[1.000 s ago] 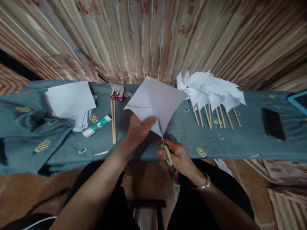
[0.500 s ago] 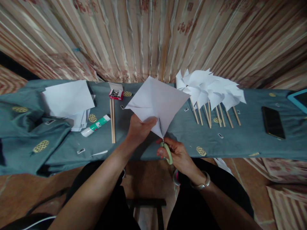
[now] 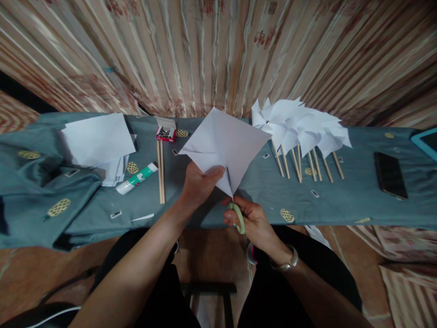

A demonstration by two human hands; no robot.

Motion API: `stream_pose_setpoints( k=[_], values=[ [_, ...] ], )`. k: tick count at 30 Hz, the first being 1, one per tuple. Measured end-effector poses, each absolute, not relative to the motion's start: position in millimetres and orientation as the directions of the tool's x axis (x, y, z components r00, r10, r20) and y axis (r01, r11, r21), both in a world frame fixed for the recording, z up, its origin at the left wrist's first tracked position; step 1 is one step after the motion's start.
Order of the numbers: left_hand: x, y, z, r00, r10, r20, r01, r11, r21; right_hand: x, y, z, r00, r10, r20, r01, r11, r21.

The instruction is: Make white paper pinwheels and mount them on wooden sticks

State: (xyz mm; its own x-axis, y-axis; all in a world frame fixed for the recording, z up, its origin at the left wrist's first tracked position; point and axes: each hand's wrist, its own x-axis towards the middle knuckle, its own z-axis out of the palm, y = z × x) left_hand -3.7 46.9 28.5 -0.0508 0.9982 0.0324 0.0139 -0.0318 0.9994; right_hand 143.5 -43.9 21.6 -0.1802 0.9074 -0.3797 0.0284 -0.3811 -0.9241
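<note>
A square sheet of white paper (image 3: 235,136) is held up cornerwise above the table, with a slit running in from its left corner. My left hand (image 3: 201,182) pinches it near the lower left edge, thumb on top and fingers hidden beneath. In my right hand (image 3: 252,218) is a pair of scissors (image 3: 241,221) with pale green handles, my fingers in the loops. One dark blade lies over the paper at its bottom corner, pointing up toward the middle, beside my left thumb.
Finished paper pinwheels (image 3: 303,123) on sticks lie right of the paper; farther right are a phone (image 3: 391,175) and a blue-edged tablet (image 3: 426,141). At left are paper sheets (image 3: 99,139), a glue stick (image 3: 136,178), wooden sticks (image 3: 161,173) and a red box of pins (image 3: 166,133).
Hands, paper and scissors keep nearly the same places. The scissor blade shows slightly more clearly over the paper's bottom corner; the view has shifted a little.
</note>
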Motion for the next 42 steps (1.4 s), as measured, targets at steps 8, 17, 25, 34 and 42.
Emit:
stream_pose_setpoints(
  k=[8,17,25,34,42],
  values=[
    [-2.0,47.1,31.9,-0.065,0.997,0.039,0.008,-0.039,0.999,142.9,-45.1,18.5,-0.177,0.914,-0.364,0.022,-0.366,-0.930],
    [1.0,44.7,37.1,-0.030,1.000,0.003,-0.015,-0.003,1.000,144.0,-42.0,18.4,-0.153,0.923,-0.353,-0.007,-0.358,-0.934],
    [-0.8,43.9,35.3,-0.032,0.999,0.004,0.000,-0.004,1.000,140.7,-39.4,25.8,-0.160,0.901,-0.404,-0.056,-0.417,-0.907],
    [-0.3,42.6,30.2,-0.015,1.000,0.008,-0.008,-0.008,1.000,142.2,-38.3,23.7,-0.132,0.917,-0.377,-0.053,-0.386,-0.921],
    [-0.5,43.4,27.7,-0.015,1.000,0.022,0.011,-0.022,1.000,141.1,-37.5,26.0,-0.150,0.913,-0.380,-0.053,-0.391,-0.919]
  ],
)
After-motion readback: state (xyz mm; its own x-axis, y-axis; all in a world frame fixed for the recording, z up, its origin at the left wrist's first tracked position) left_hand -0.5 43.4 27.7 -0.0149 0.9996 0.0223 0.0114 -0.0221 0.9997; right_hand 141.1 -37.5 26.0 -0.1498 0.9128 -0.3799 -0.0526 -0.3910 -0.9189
